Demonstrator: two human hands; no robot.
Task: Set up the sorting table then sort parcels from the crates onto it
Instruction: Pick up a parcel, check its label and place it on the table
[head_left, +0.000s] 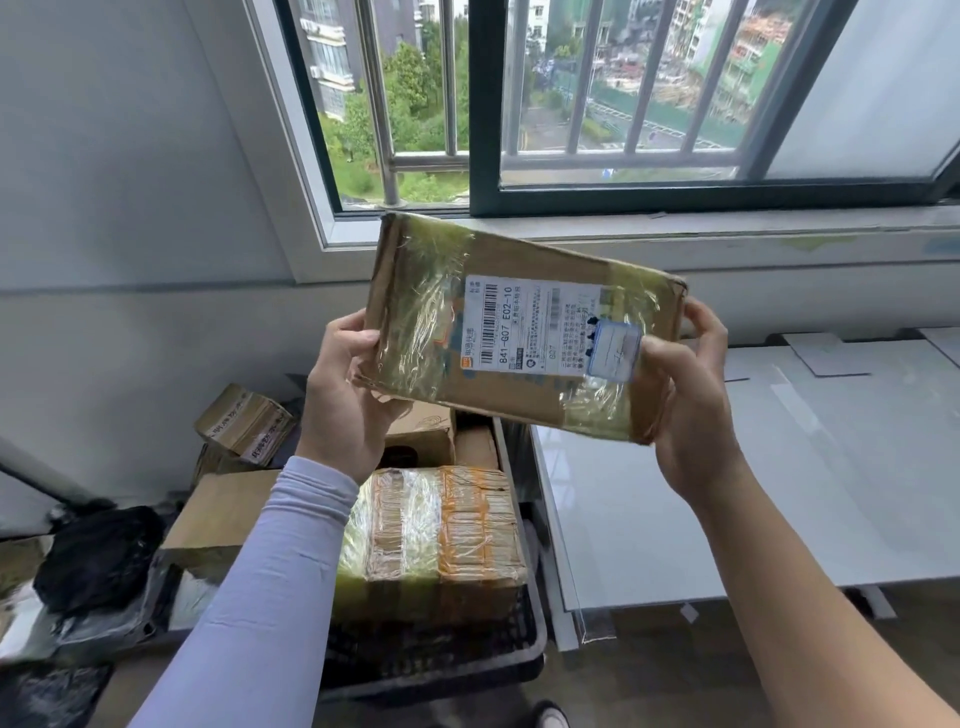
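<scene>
I hold a flat brown cardboard parcel (519, 327) up at chest height, wrapped in clear tape, its white shipping label facing me. My left hand (343, 395) grips its left end, thumb on the front. My right hand (685, 395) grips its right end, thumb on the front by a small blue-edged sticker. Below it a dark plastic crate (467, 670) holds a heavily taped parcel (436, 535) and more boxes behind. The white sorting table (779, 493) stands to the right of the crate.
More cardboard boxes (244, 426) and black plastic bags (98, 561) lie on the floor at the left by the wall. White cards (826, 353) lie on the table's far edge. A barred window runs above the sill. A shoe (550, 717) shows at the bottom.
</scene>
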